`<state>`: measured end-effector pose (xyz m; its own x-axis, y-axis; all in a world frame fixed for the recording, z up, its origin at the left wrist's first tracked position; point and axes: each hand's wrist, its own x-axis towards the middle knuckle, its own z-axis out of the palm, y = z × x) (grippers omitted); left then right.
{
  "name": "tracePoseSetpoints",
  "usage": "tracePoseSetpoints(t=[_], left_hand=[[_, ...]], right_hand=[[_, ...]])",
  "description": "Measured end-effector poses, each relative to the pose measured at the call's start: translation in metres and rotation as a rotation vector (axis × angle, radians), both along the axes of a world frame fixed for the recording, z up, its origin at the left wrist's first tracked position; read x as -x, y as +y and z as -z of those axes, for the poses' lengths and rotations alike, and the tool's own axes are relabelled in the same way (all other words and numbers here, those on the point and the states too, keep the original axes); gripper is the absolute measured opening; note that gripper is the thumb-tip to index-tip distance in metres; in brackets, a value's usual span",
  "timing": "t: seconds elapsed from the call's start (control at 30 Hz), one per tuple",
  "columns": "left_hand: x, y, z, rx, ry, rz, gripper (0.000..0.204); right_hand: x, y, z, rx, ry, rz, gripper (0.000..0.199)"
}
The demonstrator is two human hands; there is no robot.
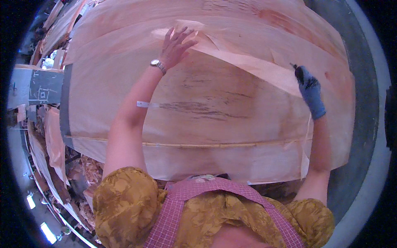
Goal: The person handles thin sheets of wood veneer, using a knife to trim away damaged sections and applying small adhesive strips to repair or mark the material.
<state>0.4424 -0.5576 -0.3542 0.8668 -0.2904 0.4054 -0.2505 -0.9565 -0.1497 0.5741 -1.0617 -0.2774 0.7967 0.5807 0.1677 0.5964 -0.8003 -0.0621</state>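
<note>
A large, thin sheet of pale wood veneer (206, 103) covers the work surface in front of me. A narrower strip of veneer (248, 62) lies across its far part, from upper left to right. My left hand (175, 45), bare with a wristwatch, presses with spread fingers on the strip's left end. At the strip's right end my right hand (309, 89), in a blue glove, pinches the edge. A short piece of white tape (145, 104) sits on the big sheet near my left forearm. A long seam (198, 144) runs across the sheet close to me.
Stacks of veneer scraps (53, 140) pile up at the left below the table edge. A grey table part (43, 87) sticks out at the left. More veneer sheets (62, 25) lie at the far left. Grey floor (366, 124) curves along the right.
</note>
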Motion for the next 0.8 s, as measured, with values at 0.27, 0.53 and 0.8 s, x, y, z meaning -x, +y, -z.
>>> tracePoseSetpoints(t=[0.27, 0.53, 0.8], left_hand=[[-0.018, 0.006, -0.088, 0.096, -0.343, -0.283, 0.008], [0.141, 0.0, -0.001, -0.019, 0.044, -0.218, 0.011], [0.243, -0.01, 0.069, 0.113, 0.129, -0.318, 0.017]], right_hand=[[-0.052, 0.025, -0.073, -0.277, -0.373, -0.224, 0.026], [0.053, 0.0, 0.065, 0.094, -0.057, -0.325, 0.016], [0.148, -0.001, 0.104, 0.308, 0.069, -0.361, 0.028]])
